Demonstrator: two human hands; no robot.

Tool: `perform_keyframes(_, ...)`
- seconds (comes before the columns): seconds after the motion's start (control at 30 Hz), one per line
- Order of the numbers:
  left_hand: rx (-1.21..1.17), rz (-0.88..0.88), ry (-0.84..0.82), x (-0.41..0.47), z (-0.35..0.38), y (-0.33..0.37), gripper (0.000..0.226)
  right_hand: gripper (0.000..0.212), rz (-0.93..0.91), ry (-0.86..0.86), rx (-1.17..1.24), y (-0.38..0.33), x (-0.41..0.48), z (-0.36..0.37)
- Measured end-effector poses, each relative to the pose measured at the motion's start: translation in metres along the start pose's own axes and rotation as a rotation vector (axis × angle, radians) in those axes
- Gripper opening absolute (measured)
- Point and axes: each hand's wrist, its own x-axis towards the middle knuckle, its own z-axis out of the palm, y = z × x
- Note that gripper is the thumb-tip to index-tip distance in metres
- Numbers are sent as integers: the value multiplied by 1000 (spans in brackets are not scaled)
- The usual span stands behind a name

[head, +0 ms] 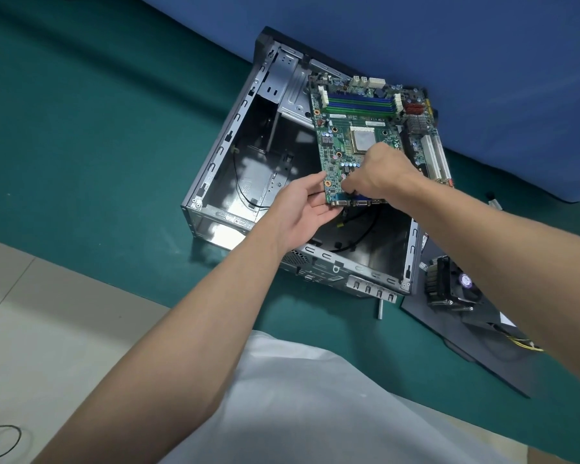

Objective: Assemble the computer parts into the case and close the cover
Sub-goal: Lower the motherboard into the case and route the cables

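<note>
two hands on the board (359, 128) here, so this is the step of getting it into the case (211, 169), and it's not seated yet. the board hangs tilted over the open case, far edge up by the back right corner, port edge nearest the person and clear of the floor. left hand (302, 209) grasps the near left corner, thumb along the edge, fingers underneath. right hand (379, 175) is curled down over the port edge, pinching it from the top

next move imo: lower it flat and slide the ports toward the near wall so they meet the opening there, then match the holes to the standoffs. the black cables (359, 236) on the floor sit right under the board, so i'd push them aside first or they'll get trapped

cooler (449, 286) waits on the dark cover (482, 333) just right of the case, so lots left to do
</note>
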Motion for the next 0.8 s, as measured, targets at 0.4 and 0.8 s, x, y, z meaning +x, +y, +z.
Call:
perform_keyframes(0.4,42,16,26,-3,2,0,14,27,3,18,26,-1,-4,0)
perform_keyframes(0.8,12,6,9,2,-2,-2,11,31,49,15,64,-2,-9,6)
